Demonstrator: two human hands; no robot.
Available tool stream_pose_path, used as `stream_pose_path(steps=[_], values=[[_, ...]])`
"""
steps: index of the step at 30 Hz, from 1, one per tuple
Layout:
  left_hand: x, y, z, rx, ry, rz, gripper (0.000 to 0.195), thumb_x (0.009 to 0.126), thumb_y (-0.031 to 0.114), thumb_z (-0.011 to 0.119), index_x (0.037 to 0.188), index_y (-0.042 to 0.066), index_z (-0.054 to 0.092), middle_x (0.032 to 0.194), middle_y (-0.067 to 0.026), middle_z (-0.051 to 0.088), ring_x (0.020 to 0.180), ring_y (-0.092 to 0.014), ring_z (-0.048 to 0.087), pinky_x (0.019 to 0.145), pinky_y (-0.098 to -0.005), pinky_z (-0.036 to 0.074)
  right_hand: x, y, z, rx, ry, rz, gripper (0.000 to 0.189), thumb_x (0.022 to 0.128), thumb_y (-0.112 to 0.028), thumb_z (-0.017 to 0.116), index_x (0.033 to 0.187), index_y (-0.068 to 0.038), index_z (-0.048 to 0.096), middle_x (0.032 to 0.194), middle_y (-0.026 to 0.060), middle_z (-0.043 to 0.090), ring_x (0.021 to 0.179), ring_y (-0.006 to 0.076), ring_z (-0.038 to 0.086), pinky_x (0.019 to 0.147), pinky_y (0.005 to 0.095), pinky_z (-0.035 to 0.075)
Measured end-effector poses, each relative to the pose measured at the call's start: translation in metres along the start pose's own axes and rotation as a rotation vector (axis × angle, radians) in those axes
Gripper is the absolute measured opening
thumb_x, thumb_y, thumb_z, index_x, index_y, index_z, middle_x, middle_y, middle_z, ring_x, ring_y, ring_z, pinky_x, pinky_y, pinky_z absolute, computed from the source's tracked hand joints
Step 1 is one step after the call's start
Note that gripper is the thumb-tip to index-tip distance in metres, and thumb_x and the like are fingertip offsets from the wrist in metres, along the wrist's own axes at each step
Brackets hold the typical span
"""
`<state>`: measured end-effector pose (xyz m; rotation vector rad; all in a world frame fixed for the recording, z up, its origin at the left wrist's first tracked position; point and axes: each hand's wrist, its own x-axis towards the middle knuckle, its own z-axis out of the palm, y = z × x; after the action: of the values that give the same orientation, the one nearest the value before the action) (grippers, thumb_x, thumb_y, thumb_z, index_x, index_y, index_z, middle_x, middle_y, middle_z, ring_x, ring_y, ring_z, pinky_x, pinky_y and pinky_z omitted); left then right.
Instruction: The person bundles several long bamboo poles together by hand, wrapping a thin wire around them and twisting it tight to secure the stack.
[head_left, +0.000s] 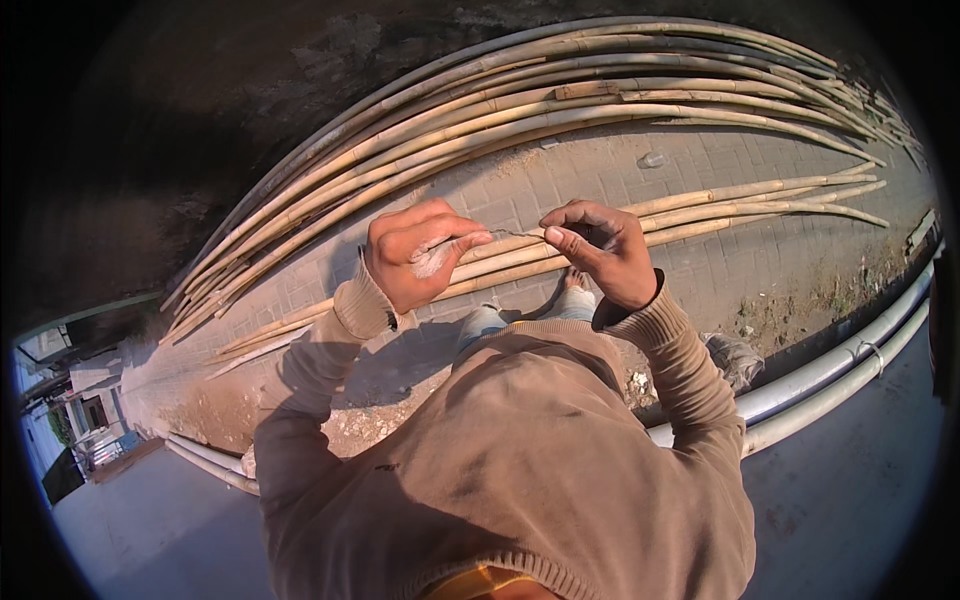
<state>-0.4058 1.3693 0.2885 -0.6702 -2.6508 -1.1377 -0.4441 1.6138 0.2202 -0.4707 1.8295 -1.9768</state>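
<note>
A short, thin, dark twisted strand, which looks like wire, spans the gap between my two hands. My left hand pinches one end of it between thumb and forefinger; pale dust marks that palm. The other end sits in the pinch of my right hand, between thumb and fingertips. Below the hands, several bamboo poles lie side by side on the paving, partly hidden by my hands and sleeves.
A larger stack of long bamboo poles lies along the far side of the brick paving. A small clear cup-like object rests there. Two pipes run along the wall behind me, near crumpled plastic.
</note>
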Motion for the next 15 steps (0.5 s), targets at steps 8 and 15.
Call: stream_pose_path(steps=[8,15], values=[[0.0,-0.043,-0.019,-0.116,-0.354,0.078,0.011,0.082,0.012,0.073,0.09,0.004,0.073,0.08,-0.0152,0.067,0.067,-0.03,0.065,0.061,-0.0351,0.05,-0.032,-0.007,0.045,-0.909,-0.056,-0.265,0.013,0.092,-0.014,0.059,0.093,-0.001,0.059,0.078,0.0096,0.06,0.062,0.0215,0.061,0.054,0.031,0.048],[0.011,-0.153,0.011,0.076,-0.828,0.037,0.037,0.084,0.043,0.071,0.088,0.007,0.074,0.079,-0.0134,0.07,0.077,-0.031,0.067,0.072,-0.0389,0.052,-0.125,0.101,0.072,-1.321,0.433,0.444,0.013,0.092,-0.015,0.053,0.091,-0.003,0.051,0.08,0.0161,0.058,0.062,0.0342,0.063,0.053,0.0425,0.05]])
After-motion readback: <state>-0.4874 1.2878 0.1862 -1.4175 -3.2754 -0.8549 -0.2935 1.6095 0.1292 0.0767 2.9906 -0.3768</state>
